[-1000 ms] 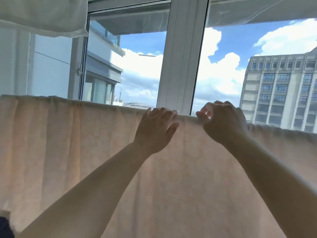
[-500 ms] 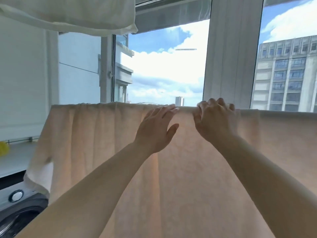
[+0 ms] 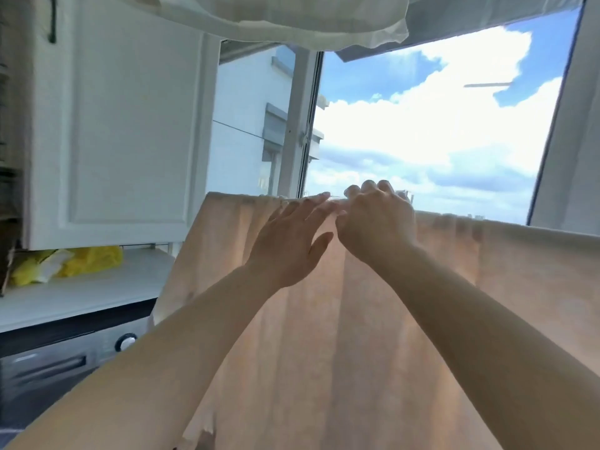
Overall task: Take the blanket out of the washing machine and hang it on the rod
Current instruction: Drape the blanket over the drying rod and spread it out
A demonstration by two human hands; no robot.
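Blanket: thin peach cloth, softly pleated, draped over the rod; top edge runs from 9 to 3 o'clock, hanging straight down.
Left hand: fingers straight, flat against the top edge.
Right hand: fingers curled over the fold, gripping it.
Washing machine: grey, 8 o'clock.
White cloth: overhead, 12 o'clock.
Yellow bag: on shelf, 9 o'clock.

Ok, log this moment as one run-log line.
blanket: draped over rod | left hand: flat on blanket | right hand: grips top edge | washing machine: lower left
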